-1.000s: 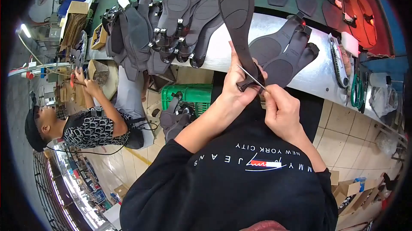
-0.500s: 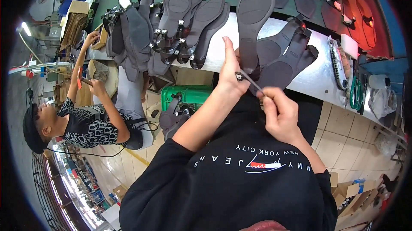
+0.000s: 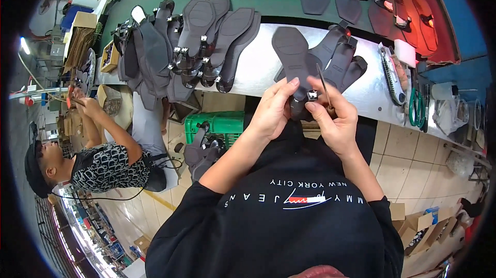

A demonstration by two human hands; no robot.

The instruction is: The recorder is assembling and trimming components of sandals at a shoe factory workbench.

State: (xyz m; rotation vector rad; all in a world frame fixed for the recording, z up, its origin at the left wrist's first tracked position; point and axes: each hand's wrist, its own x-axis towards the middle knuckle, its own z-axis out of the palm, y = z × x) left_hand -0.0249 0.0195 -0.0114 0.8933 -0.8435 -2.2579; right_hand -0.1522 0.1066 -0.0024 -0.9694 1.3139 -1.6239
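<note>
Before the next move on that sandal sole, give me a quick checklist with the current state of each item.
1. Left hand gripping the dark sandal sole: ok, fingers wrap its lower end.
2. Right hand holding the thin tool: ok, pinched between fingers, pointing up.
3. Small metal buckle in view between the hands: ok.
4. Tool tip engaged with the buckle: cannot tell, too small.
5. Sole clear of the other soles lying on the metal table: cannot tell, they overlap in the view.
6. Green-handled scissors out of the way: ok, lying off to the right.

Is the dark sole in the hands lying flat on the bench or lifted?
Lifted: both hands, left hand and right hand, hold the dark sole above the bench.
</note>
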